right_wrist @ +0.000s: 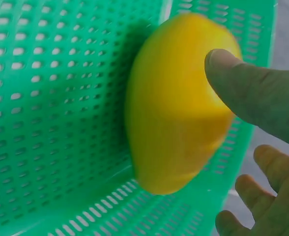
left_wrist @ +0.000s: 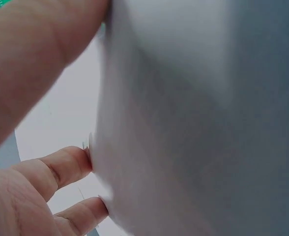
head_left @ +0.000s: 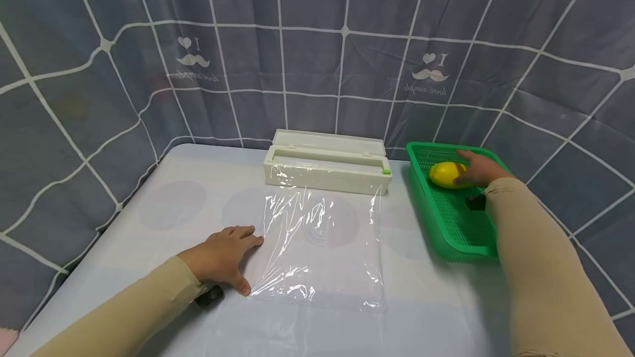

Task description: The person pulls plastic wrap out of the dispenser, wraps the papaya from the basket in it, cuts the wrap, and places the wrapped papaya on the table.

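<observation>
A sheet of clear plastic wrap lies pulled out over the table from a white cling film dispenser, whose lid stands up. My left hand rests at the wrap's left edge, fingers spread and thumb at the near corner. In the left wrist view a blurred pale surface hides much of the scene beside the fingers. Inside the green basket is a yellow mango. My right hand reaches over it with fingers apart; the thumb overlaps the mango, though contact is hard to tell.
The basket stands at the table's right side, to the right of the dispenser. A grey curtain with white grid lines hangs behind and along both sides. The white table carries faint round patterns.
</observation>
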`<act>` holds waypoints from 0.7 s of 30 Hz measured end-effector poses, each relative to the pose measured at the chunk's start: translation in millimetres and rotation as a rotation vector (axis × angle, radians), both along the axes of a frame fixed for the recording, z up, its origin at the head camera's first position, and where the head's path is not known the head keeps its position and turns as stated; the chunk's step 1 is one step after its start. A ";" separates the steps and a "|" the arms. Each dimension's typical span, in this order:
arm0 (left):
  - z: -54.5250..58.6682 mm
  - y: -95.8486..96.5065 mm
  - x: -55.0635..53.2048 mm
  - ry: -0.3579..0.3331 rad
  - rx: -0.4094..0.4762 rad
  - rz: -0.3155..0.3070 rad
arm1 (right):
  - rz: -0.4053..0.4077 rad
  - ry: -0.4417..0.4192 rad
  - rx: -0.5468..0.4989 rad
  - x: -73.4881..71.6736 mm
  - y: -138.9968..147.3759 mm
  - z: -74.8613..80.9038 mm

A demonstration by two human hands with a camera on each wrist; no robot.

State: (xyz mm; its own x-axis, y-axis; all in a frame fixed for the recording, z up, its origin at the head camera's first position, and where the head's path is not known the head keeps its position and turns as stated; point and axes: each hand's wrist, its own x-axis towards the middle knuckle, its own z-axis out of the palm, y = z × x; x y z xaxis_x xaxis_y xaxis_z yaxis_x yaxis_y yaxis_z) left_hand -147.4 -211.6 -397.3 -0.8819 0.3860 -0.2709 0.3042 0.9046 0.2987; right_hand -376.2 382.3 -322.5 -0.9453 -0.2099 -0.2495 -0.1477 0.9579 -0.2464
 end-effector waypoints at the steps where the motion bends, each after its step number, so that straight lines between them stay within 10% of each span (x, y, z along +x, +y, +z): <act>1: 0.4 0.4 -0.2 -0.001 -0.002 0.001 | -0.001 -0.008 -0.005 -1.6 1.7 -3.2; 21: -2.4 -0.7 -1.7 -0.040 0.023 0.042 | 0.024 -0.055 -0.015 -8.8 0.0 -34.7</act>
